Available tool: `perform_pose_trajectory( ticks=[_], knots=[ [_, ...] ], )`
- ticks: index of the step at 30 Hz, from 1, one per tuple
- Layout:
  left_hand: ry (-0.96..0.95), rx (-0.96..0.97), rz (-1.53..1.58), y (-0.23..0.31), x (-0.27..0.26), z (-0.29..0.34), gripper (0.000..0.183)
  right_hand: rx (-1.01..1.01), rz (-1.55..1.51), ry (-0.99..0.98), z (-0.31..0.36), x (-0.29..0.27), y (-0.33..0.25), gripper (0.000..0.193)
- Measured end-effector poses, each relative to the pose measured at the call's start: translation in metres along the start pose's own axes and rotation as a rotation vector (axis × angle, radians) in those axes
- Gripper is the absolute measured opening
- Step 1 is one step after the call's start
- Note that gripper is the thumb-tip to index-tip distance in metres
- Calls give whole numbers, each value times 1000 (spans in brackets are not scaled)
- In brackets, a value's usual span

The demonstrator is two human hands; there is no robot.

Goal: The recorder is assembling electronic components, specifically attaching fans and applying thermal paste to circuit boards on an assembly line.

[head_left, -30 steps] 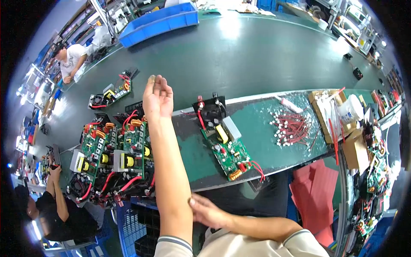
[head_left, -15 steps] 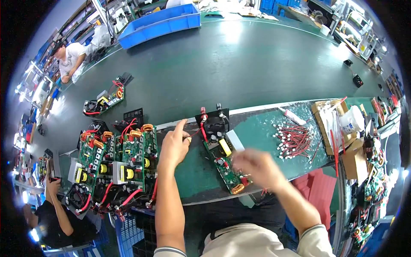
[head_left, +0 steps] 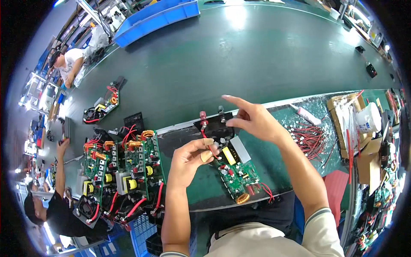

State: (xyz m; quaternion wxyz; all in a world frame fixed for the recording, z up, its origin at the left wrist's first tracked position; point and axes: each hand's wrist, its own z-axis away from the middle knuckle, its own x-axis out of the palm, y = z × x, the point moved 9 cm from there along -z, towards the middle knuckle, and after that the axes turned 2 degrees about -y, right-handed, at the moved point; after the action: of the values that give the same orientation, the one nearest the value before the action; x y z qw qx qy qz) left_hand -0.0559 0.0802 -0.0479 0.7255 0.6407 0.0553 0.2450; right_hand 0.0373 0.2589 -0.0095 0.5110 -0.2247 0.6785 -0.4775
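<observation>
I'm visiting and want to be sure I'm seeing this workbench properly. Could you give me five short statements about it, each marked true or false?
1. The left hand is to the left of the yellow part on the green circuit board. True.
2. A pale tube lies beside a heap of red wires. True.
3. The right hand is gripping that tube. False: the right hand is beside the dark post at the far end of the unit.
4. A blue tray sits at the near edge, against the person. False: the blue tray is at the far upper left.
5. More boards are grouped left of the left forearm. True.
</observation>
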Motion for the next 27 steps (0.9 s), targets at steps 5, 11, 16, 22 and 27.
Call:
perform_pose_trajectory(
  ticks=[5,11,16,22,27],
  knots=[
    [266,161,-417,20,3,-4,20,-308,276,83,-10,-6,-26,32],
    [353,559,-1144,53,36,1,21,-320,264,182,-2,-5,-23,17],
    [316,460,-1131,51,19,0,21,-314,328,180,-2,-3,-32,15],
    [239,400,-1140,52,18,1,22,-265,662,47,-9,3,-36,9],
    [238,381,-1104,52,14,1,23,-332,757,2,-13,9,-42,7]
  ],
)
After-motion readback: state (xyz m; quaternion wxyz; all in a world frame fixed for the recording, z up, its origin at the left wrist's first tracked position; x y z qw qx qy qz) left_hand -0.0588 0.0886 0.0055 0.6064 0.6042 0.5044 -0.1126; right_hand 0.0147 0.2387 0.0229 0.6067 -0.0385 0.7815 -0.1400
